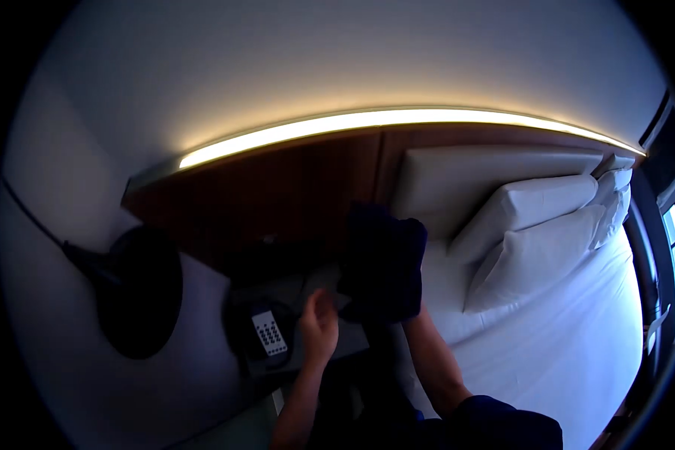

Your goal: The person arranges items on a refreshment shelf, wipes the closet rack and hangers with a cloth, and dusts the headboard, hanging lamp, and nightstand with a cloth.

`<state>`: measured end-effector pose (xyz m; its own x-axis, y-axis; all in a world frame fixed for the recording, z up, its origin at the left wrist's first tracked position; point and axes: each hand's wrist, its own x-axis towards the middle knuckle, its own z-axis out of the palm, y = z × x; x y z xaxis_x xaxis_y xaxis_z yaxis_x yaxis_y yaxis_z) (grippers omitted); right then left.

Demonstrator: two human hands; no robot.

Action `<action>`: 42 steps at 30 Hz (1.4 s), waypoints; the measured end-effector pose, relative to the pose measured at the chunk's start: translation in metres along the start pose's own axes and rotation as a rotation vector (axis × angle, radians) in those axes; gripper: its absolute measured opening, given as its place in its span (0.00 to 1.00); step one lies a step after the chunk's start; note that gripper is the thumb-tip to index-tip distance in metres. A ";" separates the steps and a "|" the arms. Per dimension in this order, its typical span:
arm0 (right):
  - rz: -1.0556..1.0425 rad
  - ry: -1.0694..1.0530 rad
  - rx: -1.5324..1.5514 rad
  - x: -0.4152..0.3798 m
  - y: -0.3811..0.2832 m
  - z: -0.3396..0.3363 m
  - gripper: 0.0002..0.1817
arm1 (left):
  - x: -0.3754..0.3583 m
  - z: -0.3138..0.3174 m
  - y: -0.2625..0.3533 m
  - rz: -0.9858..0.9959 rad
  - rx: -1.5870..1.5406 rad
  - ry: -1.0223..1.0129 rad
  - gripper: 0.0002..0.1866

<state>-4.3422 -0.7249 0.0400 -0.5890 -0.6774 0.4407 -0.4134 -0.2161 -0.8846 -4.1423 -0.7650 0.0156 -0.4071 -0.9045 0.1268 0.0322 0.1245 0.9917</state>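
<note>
A dark, thick folded cloth [385,266] is held up in front of the headboard. My right hand [417,309] is under and behind this cloth, supporting it; its fingers are mostly hidden. To the left of the cloth, my left hand [320,327] is raised over the bedside table [341,341], its fingers loosely bent and nothing visible in them. A small gap seems to separate it from the cloth. Below and left of that hand, a desk phone [269,333] with a pale keypad sits on the table.
A bed [551,330] with white sheets and several pillows [536,259] is on the right. A wooden headboard [277,202] runs along the wall beneath a light strip [397,118]. At left a dark round lamp [142,292] juts from the wall.
</note>
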 end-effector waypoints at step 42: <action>0.011 -0.425 -0.837 -0.011 0.193 0.079 0.30 | -0.192 -0.080 -0.414 -0.935 -0.982 1.224 0.35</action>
<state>-4.3605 -0.8153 -0.1474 -0.3609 -0.9123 0.1938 -0.8715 0.2560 -0.4182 -4.0043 -0.6753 -0.4179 0.2020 -0.3408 -0.9182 0.8591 -0.3885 0.3333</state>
